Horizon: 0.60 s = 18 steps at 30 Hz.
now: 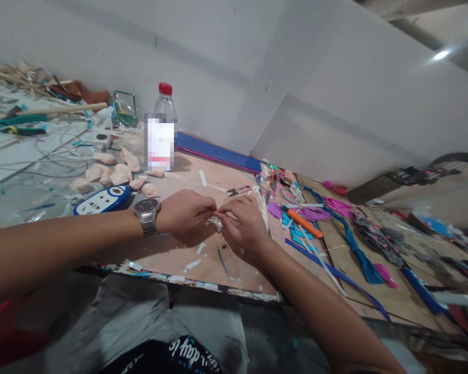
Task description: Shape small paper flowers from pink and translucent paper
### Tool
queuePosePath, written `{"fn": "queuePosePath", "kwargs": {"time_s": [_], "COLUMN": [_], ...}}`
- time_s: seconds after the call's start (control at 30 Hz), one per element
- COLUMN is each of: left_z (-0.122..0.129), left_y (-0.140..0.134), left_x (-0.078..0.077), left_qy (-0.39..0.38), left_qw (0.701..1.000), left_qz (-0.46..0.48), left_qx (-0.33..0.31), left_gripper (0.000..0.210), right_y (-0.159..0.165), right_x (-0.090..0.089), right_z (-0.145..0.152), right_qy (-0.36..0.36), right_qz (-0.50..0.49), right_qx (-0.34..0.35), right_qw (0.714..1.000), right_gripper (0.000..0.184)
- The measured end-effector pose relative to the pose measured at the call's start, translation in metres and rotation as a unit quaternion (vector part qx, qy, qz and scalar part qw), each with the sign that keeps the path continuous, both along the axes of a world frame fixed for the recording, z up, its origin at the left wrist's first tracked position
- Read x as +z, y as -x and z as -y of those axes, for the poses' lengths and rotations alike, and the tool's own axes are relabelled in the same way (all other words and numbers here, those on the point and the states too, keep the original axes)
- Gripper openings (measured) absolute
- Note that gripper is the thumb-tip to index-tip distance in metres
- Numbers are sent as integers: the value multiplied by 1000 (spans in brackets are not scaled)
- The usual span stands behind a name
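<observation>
At your far left, a heap of thin wooden sticks (pixel 21 78) lies against the wall, with green-handled pliers (pixel 21 120) in front of it. Further right, a loose group of pale peach lumps (pixel 120 174) sits just behind a blue-and-white power strip (pixel 103 200). Behind the lumps a clear bottle (pixel 160 145) stands upright, red cap on, its label blurred out.

Your left forearm crosses the near side of the power strip, a metal watch (pixel 146 214) on the wrist. Your left hand (pixel 187 210) is closed, fingers curled in and tips pinched together toward your right hand. At the meeting fingertips is a small whitish piece (pixel 214 223), partly hanging below them over the tabletop (pixel 242 272); both hands look to be pinching it, though your fingers hide most of it. White scraps (pixel 194 265) lie on the board in front of your hands, and a long blue folded sheet (pixel 220 150) runs along the wall behind.

Your right hand (pixel 245 223) comes in from the other side, fingers bent and thumb and fingertips brought together against the left's. Small snips (pixel 238 190) lie just beyond it.

To the right, an orange cutter (pixel 304 223) rests among purple and blue scraps, a narrow blue strip (pixel 335 271) curves toward the table edge, and a crumpled teal ribbon (pixel 353 241) lies beyond.
</observation>
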<state>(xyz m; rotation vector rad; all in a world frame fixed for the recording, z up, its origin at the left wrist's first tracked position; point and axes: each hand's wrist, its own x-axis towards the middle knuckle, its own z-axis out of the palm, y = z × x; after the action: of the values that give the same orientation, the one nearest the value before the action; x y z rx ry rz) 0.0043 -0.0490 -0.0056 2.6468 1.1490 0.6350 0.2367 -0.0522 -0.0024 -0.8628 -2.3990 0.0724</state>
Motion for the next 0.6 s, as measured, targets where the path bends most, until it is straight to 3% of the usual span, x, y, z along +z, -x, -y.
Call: {"fn": "queuePosePath", "kwargs": {"time_s": [0.23, 0.6], "left_z": [2, -1], "left_y": [1, 2], "left_x": [3, 7], "left_qy": [55, 113], "left_qw": [996, 990], "left_qz": [65, 80], "left_qx": [-24, -24], "left_gripper": [38, 40], "right_y": [0, -2], "right_x": [-4, -3], "right_z": [0, -3], "right_qy": [24, 35], "right_qz": [8, -26], "right_qx": [-12, 0], "right_qw": [1000, 999], "right_gripper": [11, 12]}}
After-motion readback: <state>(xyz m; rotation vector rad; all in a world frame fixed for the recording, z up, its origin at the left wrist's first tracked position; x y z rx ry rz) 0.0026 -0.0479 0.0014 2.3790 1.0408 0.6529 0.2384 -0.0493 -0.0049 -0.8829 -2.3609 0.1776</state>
